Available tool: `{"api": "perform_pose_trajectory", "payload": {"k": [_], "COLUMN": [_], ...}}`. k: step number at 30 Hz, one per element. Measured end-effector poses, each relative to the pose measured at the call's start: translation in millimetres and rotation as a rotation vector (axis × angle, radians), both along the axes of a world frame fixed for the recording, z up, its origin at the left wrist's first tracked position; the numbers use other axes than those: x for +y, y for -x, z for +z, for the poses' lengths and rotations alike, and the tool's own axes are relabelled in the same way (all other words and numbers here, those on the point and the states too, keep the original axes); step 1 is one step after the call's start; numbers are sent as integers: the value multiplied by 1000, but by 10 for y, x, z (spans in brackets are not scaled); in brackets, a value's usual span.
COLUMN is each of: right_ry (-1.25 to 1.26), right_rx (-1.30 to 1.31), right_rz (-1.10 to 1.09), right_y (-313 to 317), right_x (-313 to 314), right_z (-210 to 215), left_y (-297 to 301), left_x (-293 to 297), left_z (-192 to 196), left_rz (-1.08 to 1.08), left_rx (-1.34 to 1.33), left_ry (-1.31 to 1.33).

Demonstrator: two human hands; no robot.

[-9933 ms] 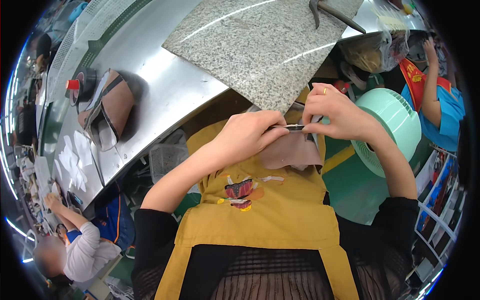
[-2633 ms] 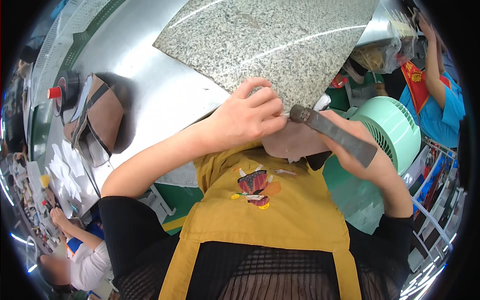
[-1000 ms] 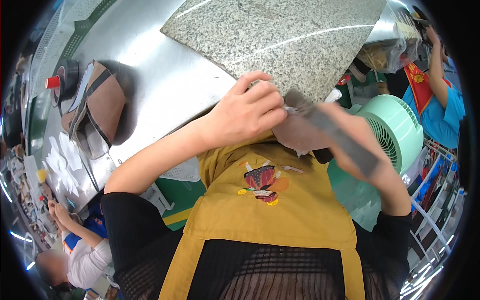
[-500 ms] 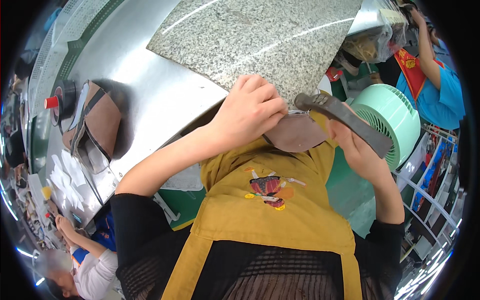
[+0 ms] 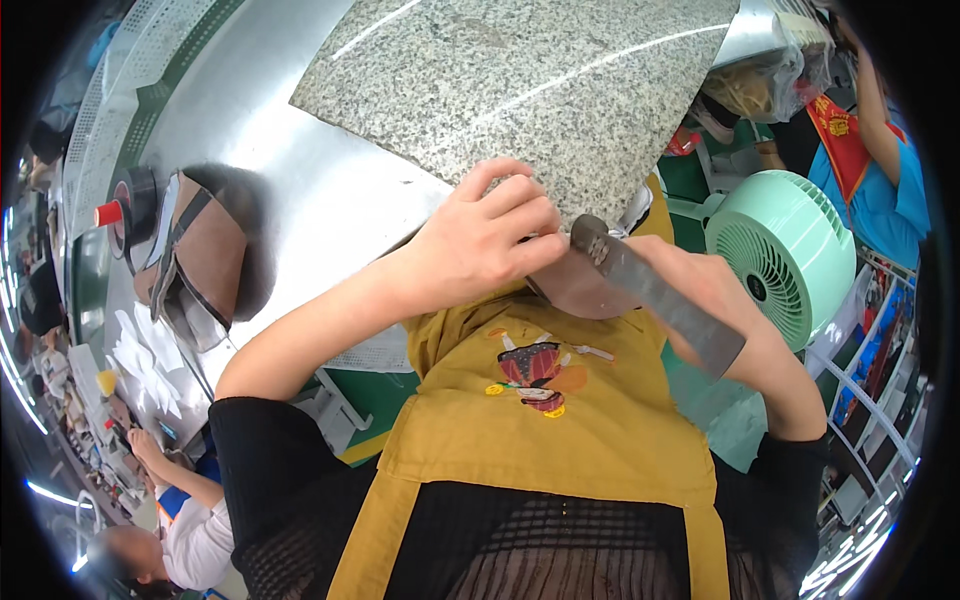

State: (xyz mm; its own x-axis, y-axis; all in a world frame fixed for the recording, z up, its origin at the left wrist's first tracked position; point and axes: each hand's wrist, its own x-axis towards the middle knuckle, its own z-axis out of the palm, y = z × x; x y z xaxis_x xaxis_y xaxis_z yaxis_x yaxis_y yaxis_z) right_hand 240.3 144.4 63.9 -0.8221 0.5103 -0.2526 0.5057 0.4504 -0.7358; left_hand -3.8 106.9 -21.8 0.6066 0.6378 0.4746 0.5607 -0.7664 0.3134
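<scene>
One metal bench point(image 5: 345, 180) sweeps down our left side, and on it lies a speckled slab point(image 5: 500, 75) whose near corner juts past the bench edge toward our lap. Our yellow apron point(image 5: 560, 445) fills the space below that corner. A pale green fan point(image 5: 780, 260) stands off to our right, and a brown bag-like piece point(image 5: 215, 250) sits well to the left on the metal.

Our left hand point(image 5: 490, 235) is mostly closed, fingers curled, with thumb and forefinger pinching the upper edge of the work; the exact contact of the tips is partly hidden. Our right hand point(image 5: 695, 285) is wrapped around a hammer point(image 5: 675, 305), though its handle is out of sight beneath the long dark head.

The smaller brown piece point(image 5: 590, 290) is at the slab's corner, its edge by the stone and its body hanging over the apron. One end of the hammer head overlaps that edge in our view; whether they touch we cannot tell.

We judge the step in hand to be hammering along this edge, with the slab as anvil. The next move calls for a short, level tap, our left fingertips clear of the head, and the edge kept flat while we feed it along.
</scene>
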Motion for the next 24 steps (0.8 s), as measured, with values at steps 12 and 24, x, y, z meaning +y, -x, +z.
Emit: {"api": "perform_pose_trajectory", "payload": {"k": [12,24], "right_ry": [-49,33], "right_rx": [-10,110], "right_rz": [-18,-23], "right_y": [51,87], "right_x": [-47,20], "right_z": [-53,-54], "left_y": [109,91], "left_x": [-88,-101], "left_z": [15,21], "left_rz": [80,53], "left_rx": [-90,17], "left_ry": [214,10]}}
